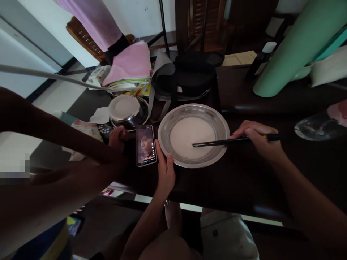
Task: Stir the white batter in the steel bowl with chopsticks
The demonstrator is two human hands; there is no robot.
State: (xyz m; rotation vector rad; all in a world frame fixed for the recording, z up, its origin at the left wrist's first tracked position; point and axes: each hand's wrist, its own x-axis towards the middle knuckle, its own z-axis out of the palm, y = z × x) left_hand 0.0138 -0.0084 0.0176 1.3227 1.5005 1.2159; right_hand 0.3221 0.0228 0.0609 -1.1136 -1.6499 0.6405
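A wide metal bowl [222, 115] stands on the dark table, holding a pale, milky liquid [187, 137]. At the bowl's left rim is my left hand [166, 173], its thumb and fingers closed on the edge. My right hand [257, 135], right of the bowl, grips dark chopsticks [217, 143]. Their tips reach over the bowl and dip into the liquid near its middle. Just left of my left hand, a phone [149, 148] with a lit screen lies close to the bowl.
Another person's hand [117, 139] and arms come in from the left beside the phone. A smaller metal bowl [130, 117] with a whitish top, a black bag [189, 77] and pink cloth [130, 65] lie behind. A green cylinder [284, 61] and a clear bottle [311, 127] are at right.
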